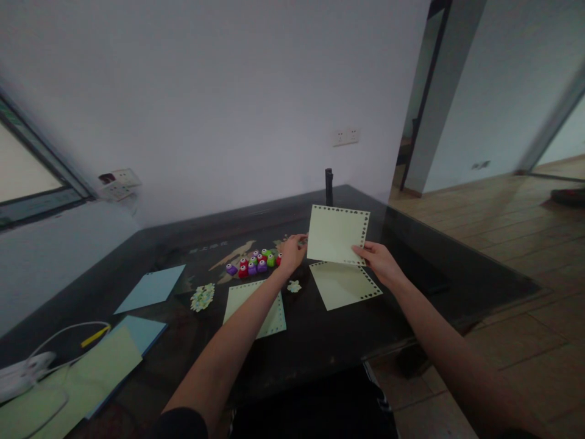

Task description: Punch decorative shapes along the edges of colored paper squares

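Note:
A pale green paper sheet (337, 235) with punched holes along its top and right edges, and a few at the bottom right, is raised above the table. My right hand (378, 258) pinches it at the lower right corner. My left hand (293, 251) is at its left edge, with bent fingers that seem to pinch that edge; the fingertips are small and partly hidden. Beneath lies another punched green sheet (342, 286). A third punched sheet (255, 305) is partly covered by my left forearm. Several red, purple and green craft punches (253, 264) stand beside my left hand.
A small pile of paper cut-outs (202, 297) and a smaller one (294, 286) lie on the dark table (315, 341). Blue sheets (153, 288), more green paper (103, 366), a yellow pen (95, 336) and a white corded device (27, 372) are at left. A black upright object (329, 186) stands behind.

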The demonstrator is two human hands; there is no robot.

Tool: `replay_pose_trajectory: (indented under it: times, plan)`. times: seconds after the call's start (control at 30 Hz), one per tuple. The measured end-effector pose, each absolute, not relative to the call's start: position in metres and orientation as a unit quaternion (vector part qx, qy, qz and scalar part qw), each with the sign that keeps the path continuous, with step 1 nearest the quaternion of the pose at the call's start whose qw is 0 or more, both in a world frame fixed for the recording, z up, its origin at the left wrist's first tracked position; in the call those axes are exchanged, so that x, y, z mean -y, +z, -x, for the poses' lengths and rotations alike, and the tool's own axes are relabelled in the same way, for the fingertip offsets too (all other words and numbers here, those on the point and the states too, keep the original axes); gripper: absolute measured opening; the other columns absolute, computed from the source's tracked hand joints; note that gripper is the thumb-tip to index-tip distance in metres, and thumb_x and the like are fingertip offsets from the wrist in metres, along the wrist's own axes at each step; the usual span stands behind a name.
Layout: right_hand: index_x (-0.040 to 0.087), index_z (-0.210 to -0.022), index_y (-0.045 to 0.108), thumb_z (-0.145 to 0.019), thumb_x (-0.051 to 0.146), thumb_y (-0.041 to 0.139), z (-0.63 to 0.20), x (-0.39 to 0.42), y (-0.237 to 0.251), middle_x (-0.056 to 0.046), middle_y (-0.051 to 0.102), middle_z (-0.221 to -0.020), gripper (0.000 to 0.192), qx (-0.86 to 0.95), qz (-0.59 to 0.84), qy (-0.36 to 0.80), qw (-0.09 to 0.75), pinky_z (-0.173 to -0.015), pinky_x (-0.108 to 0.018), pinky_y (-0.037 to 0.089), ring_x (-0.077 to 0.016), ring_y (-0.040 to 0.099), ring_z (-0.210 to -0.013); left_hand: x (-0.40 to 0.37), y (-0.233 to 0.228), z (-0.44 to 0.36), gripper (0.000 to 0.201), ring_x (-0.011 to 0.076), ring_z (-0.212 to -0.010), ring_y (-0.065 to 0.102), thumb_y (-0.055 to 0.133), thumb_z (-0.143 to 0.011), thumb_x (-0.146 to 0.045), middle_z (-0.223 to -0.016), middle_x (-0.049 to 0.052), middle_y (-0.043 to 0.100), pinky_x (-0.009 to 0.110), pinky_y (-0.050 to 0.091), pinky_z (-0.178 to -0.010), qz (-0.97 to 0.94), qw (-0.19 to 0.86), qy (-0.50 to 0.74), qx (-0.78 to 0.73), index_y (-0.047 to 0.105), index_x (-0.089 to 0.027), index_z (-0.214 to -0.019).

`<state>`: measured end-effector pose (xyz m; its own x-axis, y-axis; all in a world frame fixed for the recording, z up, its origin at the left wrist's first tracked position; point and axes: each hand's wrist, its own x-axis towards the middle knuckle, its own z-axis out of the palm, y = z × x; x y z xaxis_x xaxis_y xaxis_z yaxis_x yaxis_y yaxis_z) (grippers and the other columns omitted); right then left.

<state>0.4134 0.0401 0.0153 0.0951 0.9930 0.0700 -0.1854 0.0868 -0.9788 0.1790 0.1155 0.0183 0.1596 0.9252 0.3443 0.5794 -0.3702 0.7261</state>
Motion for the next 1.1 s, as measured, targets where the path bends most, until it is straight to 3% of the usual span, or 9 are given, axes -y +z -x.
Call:
replay_pose_trajectory:
  times: [0.13,0.23,0.37,0.47,0.63,0.8,0.93,1.1]
  plan:
    - [0.018,-0.076,0.071,-0.058,0.035,0.079,-0.411,-0.037,0.018,-0.006,0.073,-0.075,0.026,0.459,0.462,0.507,0.564,-0.055,-0.031,0.052,-0.0187,0.064,-0.059,-0.095,0.027,-0.166,0.038,0.0129,-0.063,0.057,0.042,-0.088,-0.043,-0.077,0.005,0.064,0.023,0.043,-0.054,-0.664,0.382,0.455,-0.454,0.065,-0.013,-0.090]
    - [0.017,-0.080,0.071,-0.059,0.035,0.079,-0.409,-0.035,0.016,-0.006,0.073,-0.074,0.028,0.458,0.468,0.529,0.540,-0.054,-0.032,0.052,-0.0187,0.064,-0.057,-0.080,0.029,-0.160,0.034,0.0116,-0.057,0.055,0.053,-0.081,-0.046,-0.066,0.002,0.061,0.021,0.041,-0.050,-0.664,0.429,0.441,-0.425,0.065,-0.013,-0.081]
    - [0.018,-0.084,0.071,-0.061,0.036,0.077,-0.408,-0.035,0.013,-0.006,0.072,-0.075,0.030,0.479,0.471,0.538,0.509,-0.056,-0.032,0.052,-0.0190,0.064,-0.060,-0.069,0.026,-0.157,0.018,0.0103,-0.052,0.052,0.062,-0.074,-0.032,-0.058,-0.002,0.058,0.022,0.043,-0.051,-0.667,0.418,0.440,-0.433,0.062,-0.014,-0.073]
    - [0.017,-0.080,0.070,-0.061,0.037,0.076,-0.408,-0.035,0.014,-0.005,0.071,-0.074,0.029,0.494,0.482,0.506,0.518,-0.055,-0.029,0.049,-0.0165,0.062,-0.059,-0.063,0.025,-0.157,0.010,0.0105,-0.051,0.054,0.061,-0.073,-0.022,-0.059,-0.002,0.060,0.023,0.044,-0.054,-0.656,0.425,0.438,-0.444,0.060,-0.014,-0.079]
    - [0.017,-0.081,0.067,-0.058,0.034,0.075,-0.413,-0.040,0.013,-0.001,0.068,-0.071,0.030,0.491,0.504,0.441,0.556,-0.053,-0.025,0.043,-0.0126,0.057,-0.057,-0.053,0.028,-0.164,0.036,0.0121,-0.050,0.057,0.063,-0.072,-0.017,-0.056,-0.005,0.059,0.024,0.045,-0.054,-0.647,0.425,0.448,-0.448,0.046,-0.016,-0.104]
    - [0.016,-0.085,0.065,-0.058,0.031,0.072,-0.421,-0.043,0.010,0.002,0.062,-0.063,0.032,0.515,0.537,0.366,0.560,-0.054,-0.026,0.041,-0.0126,0.054,-0.055,-0.046,0.024,-0.173,0.025,0.0123,-0.049,0.059,0.060,-0.074,-0.018,-0.057,-0.005,0.059,0.024,0.045,-0.054,-0.666,0.409,0.429,-0.452,0.046,-0.018,-0.095]
    - [0.015,-0.099,0.063,-0.063,0.027,0.067,-0.429,-0.043,0.010,0.002,0.059,-0.060,0.039,0.583,0.574,0.279,0.502,-0.054,-0.027,0.040,-0.0129,0.052,-0.053,-0.040,0.019,-0.177,0.012,0.0122,-0.050,0.059,0.059,-0.075,-0.018,-0.057,-0.003,0.061,0.023,0.045,-0.053,-0.712,0.376,0.381,-0.455,0.050,-0.018,-0.083]
    - [0.015,-0.112,0.059,-0.064,0.015,0.064,-0.440,-0.043,0.007,0.002,0.059,-0.063,0.048,0.639,0.618,0.235,0.393,-0.057,-0.025,0.041,-0.0132,0.055,-0.058,-0.031,0.010,-0.184,0.007,0.0122,-0.053,0.062,0.057,-0.075,-0.017,-0.058,-0.003,0.063,0.023,0.046,-0.059,-0.768,0.337,0.309,-0.449,0.055,-0.017,-0.082]
